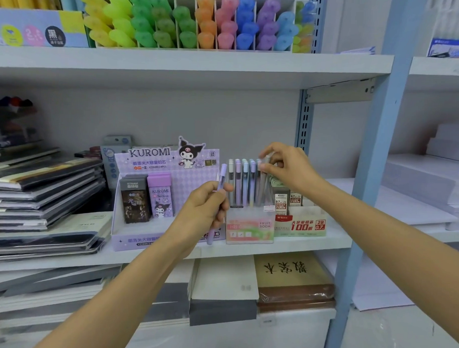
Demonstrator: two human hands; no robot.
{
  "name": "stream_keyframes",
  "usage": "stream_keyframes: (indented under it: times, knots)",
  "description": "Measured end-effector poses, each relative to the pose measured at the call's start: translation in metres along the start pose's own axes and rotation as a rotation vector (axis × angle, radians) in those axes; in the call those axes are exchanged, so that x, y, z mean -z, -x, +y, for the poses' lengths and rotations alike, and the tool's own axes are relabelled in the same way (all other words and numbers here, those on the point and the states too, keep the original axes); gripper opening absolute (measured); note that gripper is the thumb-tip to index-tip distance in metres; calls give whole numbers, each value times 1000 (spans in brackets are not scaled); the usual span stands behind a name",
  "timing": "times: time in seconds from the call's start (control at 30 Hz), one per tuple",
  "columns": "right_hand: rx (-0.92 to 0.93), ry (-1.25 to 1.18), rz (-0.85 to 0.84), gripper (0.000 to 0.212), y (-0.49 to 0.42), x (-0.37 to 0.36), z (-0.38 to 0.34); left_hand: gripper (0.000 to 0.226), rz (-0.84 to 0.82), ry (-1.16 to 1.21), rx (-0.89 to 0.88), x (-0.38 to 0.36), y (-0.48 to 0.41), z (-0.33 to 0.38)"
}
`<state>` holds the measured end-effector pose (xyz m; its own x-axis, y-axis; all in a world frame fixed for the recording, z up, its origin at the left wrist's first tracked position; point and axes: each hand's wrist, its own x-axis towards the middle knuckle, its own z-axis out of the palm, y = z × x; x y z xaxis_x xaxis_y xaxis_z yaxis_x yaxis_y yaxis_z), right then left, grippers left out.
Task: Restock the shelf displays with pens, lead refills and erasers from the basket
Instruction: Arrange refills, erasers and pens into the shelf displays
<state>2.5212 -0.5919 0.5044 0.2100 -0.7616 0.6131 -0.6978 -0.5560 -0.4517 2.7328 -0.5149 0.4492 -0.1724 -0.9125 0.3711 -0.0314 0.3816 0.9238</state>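
Observation:
My left hand (203, 209) grips a lilac pen (221, 177) upright in front of the purple Kuromi lead-refill display (143, 238). To its right stands a clear pen stand (250, 226) with several pastel pens. My right hand (288, 166) pinches the top of a grey pen (263, 185) at the right end of that stand, its lower part down among the others. A red-and-white lead-refill box (300, 224) sits right of the stand. No basket is in view.
Stacked notebooks (40, 190) fill the shelf's left side. Coloured highlighters (192, 24) line the shelf above. White paper reams (425, 186) lie in the right bay beyond a blue upright (374, 163). Paper pads (292, 277) lie on the shelf below.

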Motion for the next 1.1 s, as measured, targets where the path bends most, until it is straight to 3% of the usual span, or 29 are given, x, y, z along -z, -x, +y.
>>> stream_keyframes:
  times: [0.07, 0.17, 0.27, 0.37, 0.43, 0.53, 0.6, 0.67, 0.73, 0.8, 0.9, 1.1]
  knots:
    - [-19, -8, 65, 23, -1, -6, 0, 24, -7, 8, -5, 0, -1, -2]
    - [-12, 32, 153, 18, -3, -15, 2, 26, -18, 5, -10, 1, -1, -3]
    - [-16, 126, 128, 10, -4, -18, 3, 28, -22, -34, -21, 2, 0, -2]
    - [-34, 123, 115, 18, -2, -8, -2, 28, -14, -13, -36, 1, 1, 1]
    - [-9, -86, 120, 24, 5, 1, -15, 29, 17, 18, -43, -1, 0, 4]
    - [-35, -502, -127, 31, 20, 7, -38, 22, 42, 54, -68, -9, -2, 10]
    - [-30, -561, -238, 27, 27, 5, -46, 20, 41, 63, -91, -15, -1, 15]
    - [-5, -584, -240, 24, 31, 5, -49, 19, 52, 39, -118, -19, 1, 15]
    - [-3, -630, -178, 21, 30, 11, -47, 18, 107, -102, -176, -18, 3, 12]
    - [-15, -643, -27, 18, 26, 22, -41, 20, 189, -388, -291, -14, 6, 6]
    - [-38, -566, 189, 18, 18, 36, -26, 29, 165, -784, -457, -8, 13, -6]
    - [-20, -420, 87, 18, 19, 9, -22, 56, 92, -1031, -448, -4, 27, -30]
